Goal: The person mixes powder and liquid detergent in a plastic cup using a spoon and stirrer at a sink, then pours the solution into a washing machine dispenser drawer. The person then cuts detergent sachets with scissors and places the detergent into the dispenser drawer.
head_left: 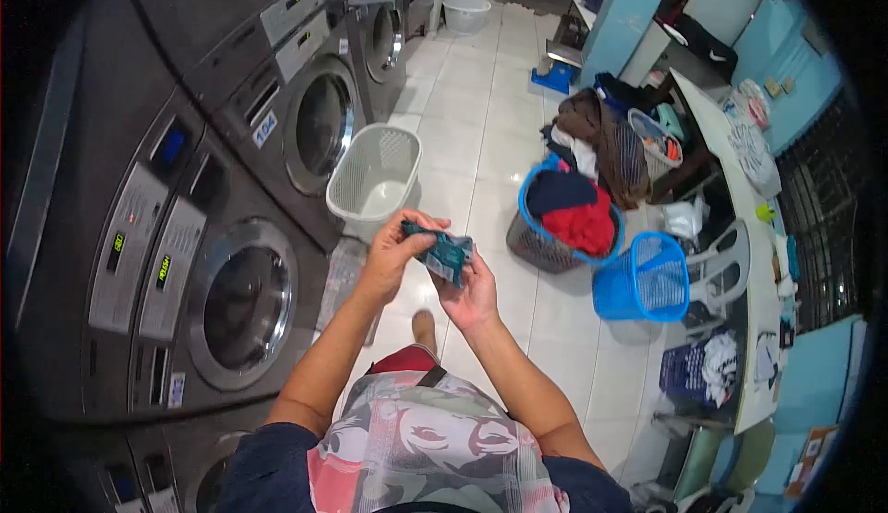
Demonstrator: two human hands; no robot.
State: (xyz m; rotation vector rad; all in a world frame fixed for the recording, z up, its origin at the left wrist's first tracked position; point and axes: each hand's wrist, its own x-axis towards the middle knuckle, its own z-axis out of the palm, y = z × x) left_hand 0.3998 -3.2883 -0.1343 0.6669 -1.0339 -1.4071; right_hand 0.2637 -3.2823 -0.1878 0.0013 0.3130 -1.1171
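Both my hands meet in front of my body around a small dark green sachet point(446, 259) with a shiny, crinkled surface. My left hand point(396, 256) pinches its upper left end between thumb and fingers. Gripping the lower right side is my right hand point(470, 296), palm turned up beneath it. The print on the sachet is too small to read, and I cannot tell whether it is torn. Just beyond my hands a white laundry basket point(344, 180) stands on the floor by the machines.
Stacked grey machines with round doors point(242, 304) line the left side. To the right are a basket heaped with clothes point(566, 252), a blue basket point(640, 277), a white plastic chair point(731, 268) and a long table point(760, 328). White tiled floor point(462, 134) runs between.
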